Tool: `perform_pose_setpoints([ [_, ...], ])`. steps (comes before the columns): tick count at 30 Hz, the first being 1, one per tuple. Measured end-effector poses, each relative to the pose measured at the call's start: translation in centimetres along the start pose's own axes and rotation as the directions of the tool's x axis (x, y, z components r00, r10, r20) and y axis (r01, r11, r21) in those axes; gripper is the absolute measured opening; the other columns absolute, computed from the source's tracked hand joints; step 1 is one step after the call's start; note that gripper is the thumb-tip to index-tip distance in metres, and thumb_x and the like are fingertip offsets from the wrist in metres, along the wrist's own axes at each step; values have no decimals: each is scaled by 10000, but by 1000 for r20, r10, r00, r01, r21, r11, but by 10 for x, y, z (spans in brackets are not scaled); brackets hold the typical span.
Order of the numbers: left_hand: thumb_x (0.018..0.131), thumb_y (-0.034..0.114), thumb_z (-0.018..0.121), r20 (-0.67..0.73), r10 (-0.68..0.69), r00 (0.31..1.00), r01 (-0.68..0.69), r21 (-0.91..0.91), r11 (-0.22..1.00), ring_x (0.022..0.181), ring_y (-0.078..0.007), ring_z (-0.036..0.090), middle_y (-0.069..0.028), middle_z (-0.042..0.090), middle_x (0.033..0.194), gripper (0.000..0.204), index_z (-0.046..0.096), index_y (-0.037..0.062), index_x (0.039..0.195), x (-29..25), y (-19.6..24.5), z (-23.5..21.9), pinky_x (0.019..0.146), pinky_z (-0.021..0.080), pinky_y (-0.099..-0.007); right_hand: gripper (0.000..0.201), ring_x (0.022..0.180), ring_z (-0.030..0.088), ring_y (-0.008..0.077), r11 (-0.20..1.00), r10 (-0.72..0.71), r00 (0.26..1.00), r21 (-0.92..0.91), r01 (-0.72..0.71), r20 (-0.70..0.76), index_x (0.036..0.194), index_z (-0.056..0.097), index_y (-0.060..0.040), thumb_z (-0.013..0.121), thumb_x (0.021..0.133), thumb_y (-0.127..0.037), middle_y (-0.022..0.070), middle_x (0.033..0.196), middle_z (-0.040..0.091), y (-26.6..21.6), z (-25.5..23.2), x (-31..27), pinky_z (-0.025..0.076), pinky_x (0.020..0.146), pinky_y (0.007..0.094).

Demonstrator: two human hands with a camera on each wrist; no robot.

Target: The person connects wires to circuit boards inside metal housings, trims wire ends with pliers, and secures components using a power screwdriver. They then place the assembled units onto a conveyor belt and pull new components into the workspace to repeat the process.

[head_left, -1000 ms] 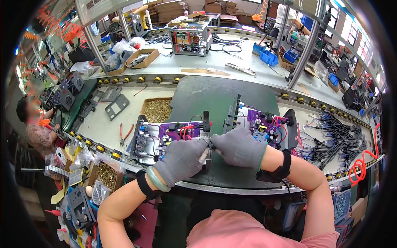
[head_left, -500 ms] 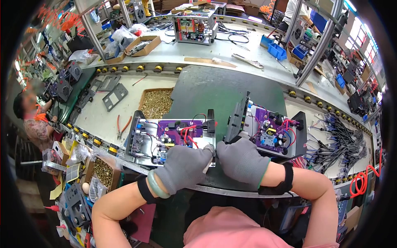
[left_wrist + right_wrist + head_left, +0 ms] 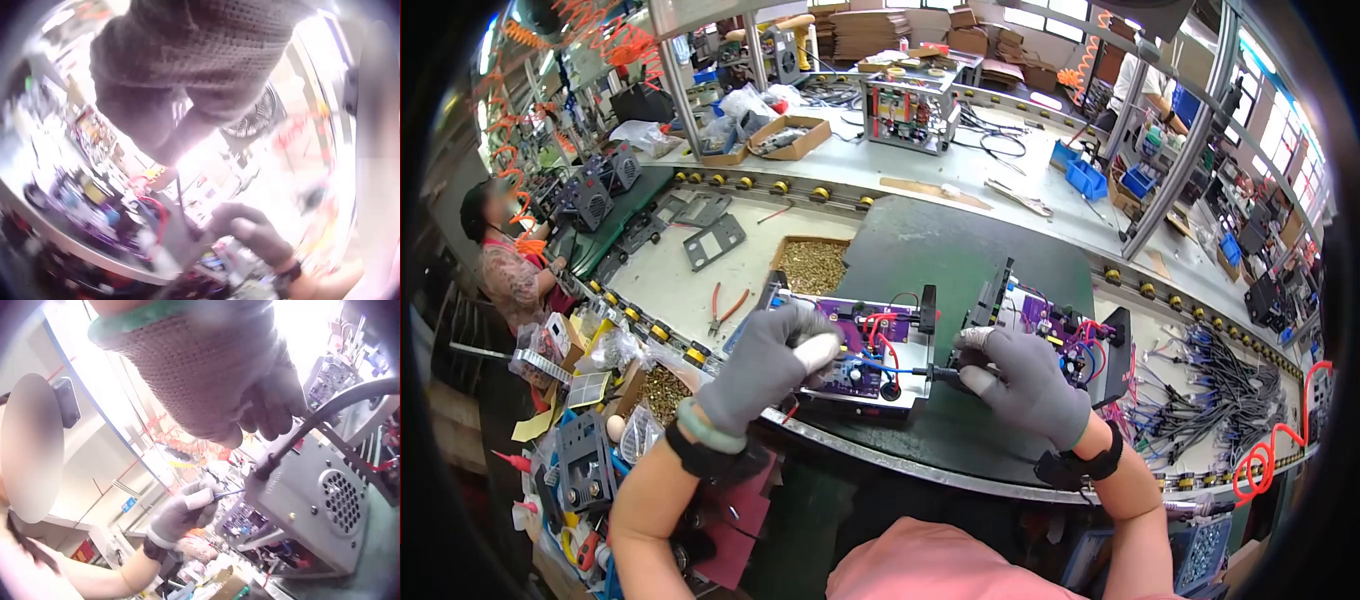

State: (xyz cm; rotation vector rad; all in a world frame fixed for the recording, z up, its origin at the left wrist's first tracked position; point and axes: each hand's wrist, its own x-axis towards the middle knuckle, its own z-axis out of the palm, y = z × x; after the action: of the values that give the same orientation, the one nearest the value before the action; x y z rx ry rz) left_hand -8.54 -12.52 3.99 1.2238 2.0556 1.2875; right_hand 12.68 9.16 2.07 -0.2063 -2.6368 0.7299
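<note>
My gloved left hand [image 3: 765, 365] pinches a blue wire [image 3: 870, 363] above the left open unit [image 3: 862, 325], which has a purple circuit board. From that hand the wire runs across to the unit's right-hand panel. On the panel's outer side, a thick black cable [image 3: 301, 434] comes out through a collar. My gloved right hand [image 3: 1030, 378] is beside this cable, its thumb and forefinger apart and its other fingers bent. In the left wrist view my left hand [image 3: 187, 69] fills the top, blurred. A second open unit [image 3: 1065, 325] stands behind the right hand.
Red-handled pliers [image 3: 725, 308] lie left of the units, below a box of brass parts [image 3: 815, 262]. A pile of black cables [image 3: 1225, 385] covers the right side. A coiled red hose [image 3: 1260, 465] hangs at the right edge. Another person [image 3: 515, 265] is at far left.
Both hands were together at the left unit's panel. The left hand has moved left with the blue wire, which now shows stretched over the board. The right hand's thumb and forefinger now show apart.
</note>
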Motion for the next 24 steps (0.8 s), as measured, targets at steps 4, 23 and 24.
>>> perform_pose_setpoints([
  [4,911,75,668,-4,-65,998,55,-493,868,649,-32,534,24,629,819,132,677,22,1031,23,10,32,551,422,-200,294,834,701,307,974,75,993,222,-52,-96,1139,662,-27,637,862,-124,165,991,707,-15,3,25,543,735,350],
  [23,903,98,687,-24,71,997,-75,-247,966,794,-106,660,-87,711,867,178,668,-18,1036,56,8,68,743,536,-263,191,776,690,277,953,121,944,301,-24,-308,977,708,-22,673,875,-179,120,823,700,-7,31,57,543,723,353],
  [24,903,98,687,-21,68,997,-71,-249,966,794,-106,660,-87,711,867,178,668,-18,1036,58,8,68,743,536,-263,191,776,690,277,953,125,944,301,-29,-306,977,708,-22,673,875,-179,120,823,700,-6,31,56,543,723,353],
])
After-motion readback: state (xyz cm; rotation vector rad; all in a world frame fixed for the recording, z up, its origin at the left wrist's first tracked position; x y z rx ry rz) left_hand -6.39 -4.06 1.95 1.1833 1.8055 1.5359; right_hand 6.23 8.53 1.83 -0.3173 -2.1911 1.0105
